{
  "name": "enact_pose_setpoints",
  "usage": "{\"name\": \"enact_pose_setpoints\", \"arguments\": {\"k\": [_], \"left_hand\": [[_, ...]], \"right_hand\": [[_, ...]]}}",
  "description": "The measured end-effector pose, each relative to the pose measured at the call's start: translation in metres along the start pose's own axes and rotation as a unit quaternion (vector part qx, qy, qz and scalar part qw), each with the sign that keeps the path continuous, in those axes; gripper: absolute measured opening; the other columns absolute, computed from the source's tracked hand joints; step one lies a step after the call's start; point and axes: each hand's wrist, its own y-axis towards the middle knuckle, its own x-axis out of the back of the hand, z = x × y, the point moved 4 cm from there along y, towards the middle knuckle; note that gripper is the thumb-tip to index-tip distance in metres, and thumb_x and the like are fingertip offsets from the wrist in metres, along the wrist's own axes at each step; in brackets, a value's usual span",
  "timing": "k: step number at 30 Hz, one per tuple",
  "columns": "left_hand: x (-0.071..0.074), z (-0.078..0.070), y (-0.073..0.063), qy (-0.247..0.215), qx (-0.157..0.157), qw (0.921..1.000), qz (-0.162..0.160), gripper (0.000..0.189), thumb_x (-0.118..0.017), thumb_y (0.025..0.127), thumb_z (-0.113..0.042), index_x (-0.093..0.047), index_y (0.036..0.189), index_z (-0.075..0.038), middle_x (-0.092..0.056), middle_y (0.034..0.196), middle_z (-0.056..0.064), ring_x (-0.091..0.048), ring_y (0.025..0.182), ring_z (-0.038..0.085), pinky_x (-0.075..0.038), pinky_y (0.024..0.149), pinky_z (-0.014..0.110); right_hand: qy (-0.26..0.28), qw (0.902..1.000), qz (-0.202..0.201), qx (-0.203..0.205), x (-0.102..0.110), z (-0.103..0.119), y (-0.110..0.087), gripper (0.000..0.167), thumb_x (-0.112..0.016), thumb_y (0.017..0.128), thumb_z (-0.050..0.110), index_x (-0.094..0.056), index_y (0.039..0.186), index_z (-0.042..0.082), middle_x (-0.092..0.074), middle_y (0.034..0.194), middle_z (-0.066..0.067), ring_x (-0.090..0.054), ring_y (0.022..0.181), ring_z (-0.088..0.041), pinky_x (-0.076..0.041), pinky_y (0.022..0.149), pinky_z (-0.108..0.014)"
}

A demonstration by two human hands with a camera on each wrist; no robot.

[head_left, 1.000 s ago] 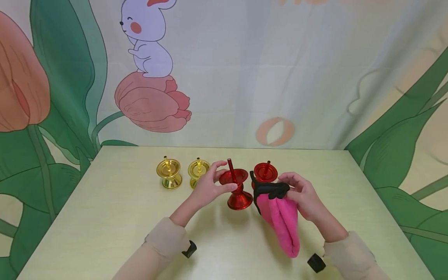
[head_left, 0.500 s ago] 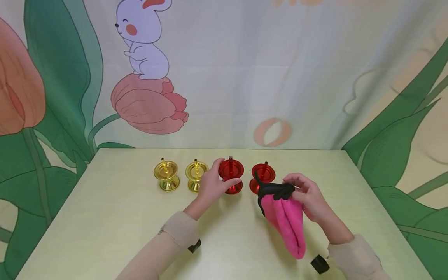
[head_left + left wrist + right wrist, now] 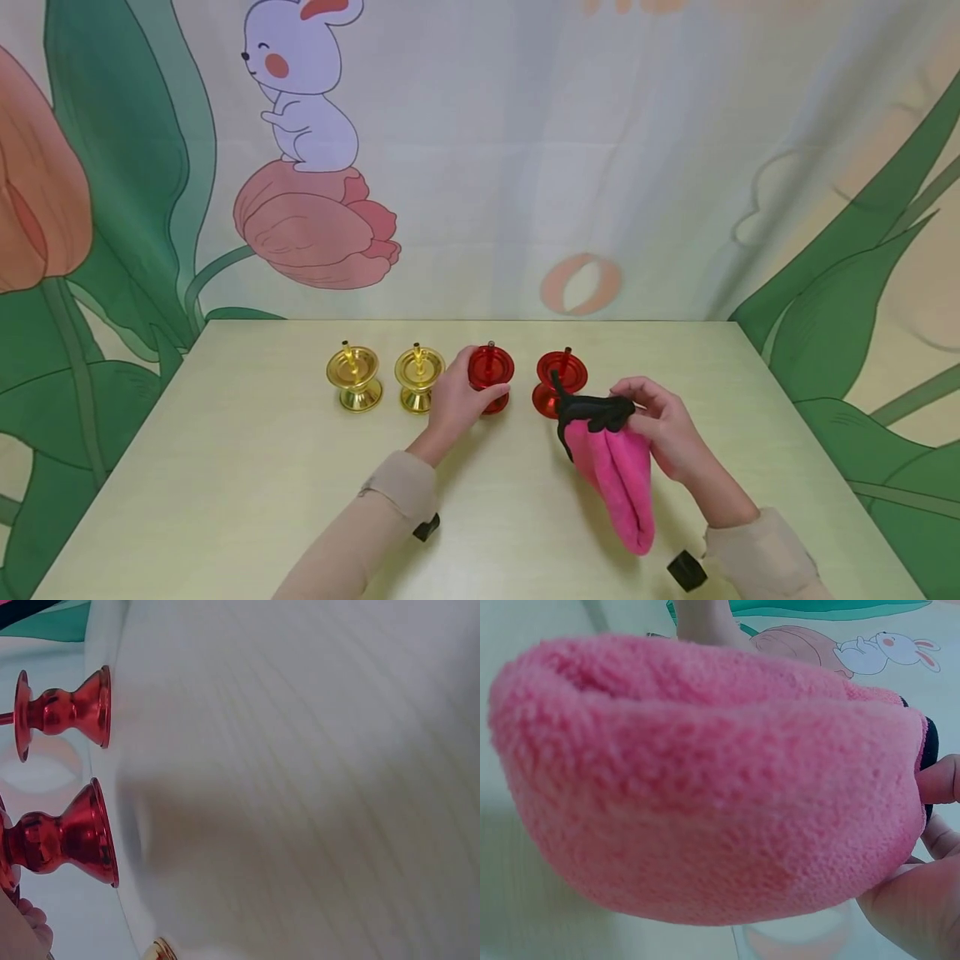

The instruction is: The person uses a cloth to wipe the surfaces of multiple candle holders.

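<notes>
From where I stand, the person's left hand is half open, curved around the dish of the left red candle stand, thumb in front and fingers going behind. That stand is upright or nearly so, between the inner gold candle stand and the right red candle stand, with the outer gold candle stand at the end of the row. I can't tell whether its foot bears fully on the table. The right hand is closed to a pinch, thumb and fingers on the black band of a pink plush bag, which hangs in front of the right red stand. I'd judge the step in hand to be setting the left red stand into line. To my eye, the next move calls for its foot flat on the table, then the left thumb and fingers spread wide enough to clear the dish without tipping it, while the bag is kept off the right red stand.
</notes>
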Motion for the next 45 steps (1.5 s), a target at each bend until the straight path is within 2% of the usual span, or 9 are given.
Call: {"name": "enact_pose_setpoints", "arguments": {"k": [11,17,21,26,30,35,40,43,45], "left_hand": [[-0.008,0.01,0.003,-0.009,0.033,0.9994,0.007,0.065,-0.074,0.067,-0.036,-0.046,0.122,-0.018,-0.06,0.112,0.004,-0.057,0.101,0.022,-0.049,0.082,0.037],[-0.011,0.014,0.003,0.006,0.032,0.9993,0.016,0.07,-0.074,0.068,-0.039,-0.043,0.126,-0.016,-0.057,0.117,0.005,-0.055,0.105,0.022,-0.048,0.084,0.038],[-0.011,0.012,0.003,0.01,0.032,0.9987,0.038,0.078,-0.073,0.069,-0.037,-0.035,0.132,-0.012,-0.05,0.127,0.008,-0.05,0.113,0.024,-0.046,0.088,0.04],[-0.007,0.001,0.0,0.032,0.025,0.9978,0.053,0.08,-0.069,0.072,-0.036,-0.029,0.136,-0.011,-0.032,0.141,0.012,-0.037,0.125,0.029,-0.043,0.091,0.045],[0.0,-0.017,-0.003,0.051,-0.014,0.9984,0.02,0.076,-0.067,0.073,-0.034,-0.03,0.135,-0.01,-0.024,0.145,0.013,-0.032,0.128,0.03,-0.043,0.09,0.048],[0.003,-0.046,-0.01,0.077,-0.108,0.991,-0.022,0.074,-0.068,0.073,-0.029,-0.032,0.133,-0.006,-0.019,0.146,0.014,-0.025,0.132,0.028,-0.035,0.097,0.048],[-0.005,-0.066,-0.013,0.081,-0.176,0.9812,0.004,0.073,-0.065,0.076,-0.028,-0.029,0.135,-0.006,-0.011,0.148,0.012,-0.02,0.134,0.028,-0.031,0.102,0.045],[-0.015,-0.072,-0.013,0.07,-0.182,0.98,0.04,0.074,-0.064,0.077,-0.028,-0.026,0.136,-0.006,-0.009,0.149,0.01,-0.024,0.133,0.026,-0.039,0.098,0.038],[-0.023,-0.073,-0.012,0.063,-0.168,0.9815,0.066,0.076,-0.064,0.078,-0.029,-0.023,0.138,-0.006,-0.008,0.149,0.009,-0.027,0.132,0.024,-0.044,0.092,0.033]], "right_hand": [[0.007,1.0,-0.004,-0.003,0.0,-0.005,-0.001,0.036,-0.039,0.078,-0.015,-0.055,0.097,0.011,-0.054,0.093,0.003,-0.06,0.076,-0.005,-0.05,0.068,-0.017],[0.01,0.9999,-0.008,-0.008,0.001,-0.007,-0.001,0.036,-0.039,0.079,-0.015,-0.055,0.096,0.012,-0.054,0.093,0.003,-0.06,0.078,-0.006,-0.051,0.068,-0.017],[0.009,0.9998,-0.012,-0.01,0.002,-0.007,-0.001,0.036,-0.04,0.079,-0.015,-0.056,0.096,0.012,-0.054,0.092,0.003,-0.06,0.077,-0.005,-0.051,0.068,-0.018],[0.003,0.9998,-0.017,-0.011,0.004,-0.006,-0.002,0.035,-0.039,0.079,-0.014,-0.055,0.096,0.011,-0.054,0.092,0.004,-0.059,0.08,-0.005,-0.051,0.068,-0.018],[0.001,0.9996,-0.026,-0.014,0.007,-0.006,-0.002,0.034,-0.04,0.079,-0.013,-0.056,0.096,0.013,-0.054,0.092,0.004,-0.059,0.079,-0.006,-0.051,0.068,-0.018],[0.009,0.9992,-0.037,-0.012,0.011,-0.003,-0.002,0.036,-0.039,0.079,-0.013,-0.056,0.095,0.014,-0.055,0.092,0.005,-0.058,0.079,-0.005,-0.051,0.067,-0.018],[0.025,0.9984,-0.051,-0.006,0.017,0.001,-0.001,0.036,-0.038,0.08,-0.014,-0.057,0.095,0.013,-0.055,0.092,0.004,-0.057,0.08,-0.005,-0.051,0.066,-0.017],[0.038,0.9972,-0.064,-0.003,0.02,0.003,-0.001,0.037,-0.037,0.08,-0.014,-0.058,0.094,0.013,-0.056,0.09,0.004,-0.057,0.079,-0.005,-0.05,0.063,-0.016],[0.045,0.9963,-0.074,-0.002,0.022,0.003,-0.002,0.036,-0.037,0.08,-0.014,-0.059,0.093,0.013,-0.057,0.089,0.004,-0.058,0.077,-0.005,-0.05,0.061,-0.016]]}}
